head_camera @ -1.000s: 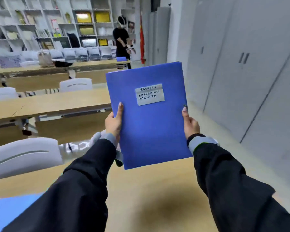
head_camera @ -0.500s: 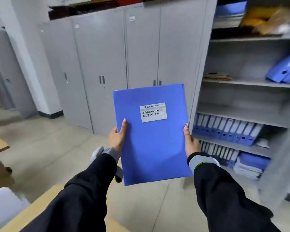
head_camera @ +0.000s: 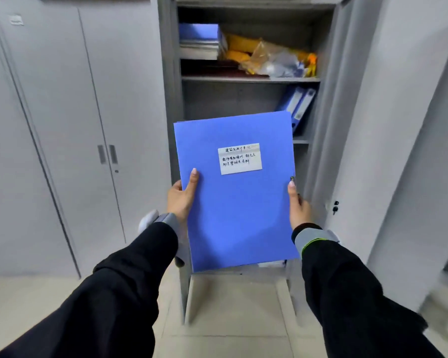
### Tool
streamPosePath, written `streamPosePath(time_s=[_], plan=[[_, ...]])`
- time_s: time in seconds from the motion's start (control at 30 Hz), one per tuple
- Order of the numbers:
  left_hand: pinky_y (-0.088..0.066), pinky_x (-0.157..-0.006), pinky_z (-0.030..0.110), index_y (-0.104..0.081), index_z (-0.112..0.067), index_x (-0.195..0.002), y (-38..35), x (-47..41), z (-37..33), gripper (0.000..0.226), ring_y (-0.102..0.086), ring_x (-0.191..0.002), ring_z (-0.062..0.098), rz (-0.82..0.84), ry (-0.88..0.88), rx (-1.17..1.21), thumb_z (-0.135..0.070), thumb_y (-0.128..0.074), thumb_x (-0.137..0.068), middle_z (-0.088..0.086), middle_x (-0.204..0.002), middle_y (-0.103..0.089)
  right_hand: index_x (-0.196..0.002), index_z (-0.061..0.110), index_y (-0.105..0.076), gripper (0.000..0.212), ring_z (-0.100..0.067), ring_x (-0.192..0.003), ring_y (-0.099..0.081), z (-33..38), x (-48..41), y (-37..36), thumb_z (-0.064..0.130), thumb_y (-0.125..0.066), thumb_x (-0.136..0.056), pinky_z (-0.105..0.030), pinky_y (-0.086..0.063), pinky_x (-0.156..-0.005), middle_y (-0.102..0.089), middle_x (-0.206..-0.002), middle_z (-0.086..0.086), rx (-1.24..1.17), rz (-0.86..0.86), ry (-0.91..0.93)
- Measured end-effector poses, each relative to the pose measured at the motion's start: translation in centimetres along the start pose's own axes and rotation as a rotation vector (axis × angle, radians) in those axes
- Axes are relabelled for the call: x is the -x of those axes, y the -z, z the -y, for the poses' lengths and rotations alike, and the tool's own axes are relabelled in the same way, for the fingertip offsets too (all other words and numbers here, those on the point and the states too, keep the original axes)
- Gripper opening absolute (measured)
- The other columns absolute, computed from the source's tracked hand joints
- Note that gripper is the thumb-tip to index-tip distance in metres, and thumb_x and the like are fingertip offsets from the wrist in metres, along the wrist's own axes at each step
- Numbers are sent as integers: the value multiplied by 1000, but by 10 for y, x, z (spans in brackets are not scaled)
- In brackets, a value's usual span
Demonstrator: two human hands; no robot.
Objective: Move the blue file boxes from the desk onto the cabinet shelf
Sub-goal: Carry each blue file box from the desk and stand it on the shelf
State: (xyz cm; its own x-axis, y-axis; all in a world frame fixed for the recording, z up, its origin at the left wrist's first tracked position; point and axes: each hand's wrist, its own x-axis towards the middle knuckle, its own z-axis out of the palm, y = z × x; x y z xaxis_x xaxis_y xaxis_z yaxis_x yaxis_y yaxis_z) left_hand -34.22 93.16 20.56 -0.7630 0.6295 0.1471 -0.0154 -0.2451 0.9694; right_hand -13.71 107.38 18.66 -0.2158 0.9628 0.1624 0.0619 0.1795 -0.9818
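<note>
Since the frame half a second ago, the open cabinet [head_camera: 326, 120] has come from the right side of the frame to its centre, and the carried box now fronts the opening rather than the closed doors.

Count, task items: one blue file box [head_camera: 239, 210], held upright at centre frame, off the desk and not on any shelf. It carries one white handwritten label [head_camera: 239, 158].

Hands: two. The left hand [head_camera: 181, 198] grips the box's left edge, thumb laid on the front face. The right hand [head_camera: 299, 209] grips the right edge, thumb on the front. The fingers of both are hidden behind the box.

Cabinet contents: two shelf boards are visible. On the upper shelf [head_camera: 248, 79] there is one paper stack with a blue cover [head_camera: 199, 38] and a heap of yellow and clear plastic bags [head_camera: 269, 58]. Below it, two blue binders [head_camera: 299, 104] lean at the right wall. The space to their left shows nothing.

Obstruction: the box hides the lower compartments.

Surroundings: closed grey double doors [head_camera: 62, 125] with two handles [head_camera: 108, 154] at left, the open cabinet door [head_camera: 398, 125] at right, keys in its lock [head_camera: 335, 206], and a tiled floor [head_camera: 230, 319] below.
</note>
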Motion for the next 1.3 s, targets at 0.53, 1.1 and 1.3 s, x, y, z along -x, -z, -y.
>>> streamPosePath(time_s=[0.53,1.1,1.3], plan=[[-55,-62,22,-68,-23,-89,-173,-261,18,42,-72,-74,8,180,-120,-6,-60,-70,-69,-13,-82,-75,-103,25,-57,55,-27,-110,-52,3,-269,-10,69,-32,-82,-31,-36,-88,-56,-125,-6,-33,-85,27],[-58,-71,29,-63,-32,-94,-269,-547,41,26,-71,-88,12,202,-266,49,-54,-63,-81,-9,-99,-73,-88,25,-56,40,-18,-104,-54,14,-579,-123,61,-38,-86,-22,-31,-81,-59,-110,12,-316,-205,274],[-54,-80,26,-58,-37,-97,-316,-641,45,20,-67,-96,9,119,-362,54,-52,-59,-84,-15,-103,-68,-95,24,-58,31,-23,-111,-51,8,-701,-164,49,-40,-91,-18,-32,-83,-63,-102,3,-451,-278,354]])
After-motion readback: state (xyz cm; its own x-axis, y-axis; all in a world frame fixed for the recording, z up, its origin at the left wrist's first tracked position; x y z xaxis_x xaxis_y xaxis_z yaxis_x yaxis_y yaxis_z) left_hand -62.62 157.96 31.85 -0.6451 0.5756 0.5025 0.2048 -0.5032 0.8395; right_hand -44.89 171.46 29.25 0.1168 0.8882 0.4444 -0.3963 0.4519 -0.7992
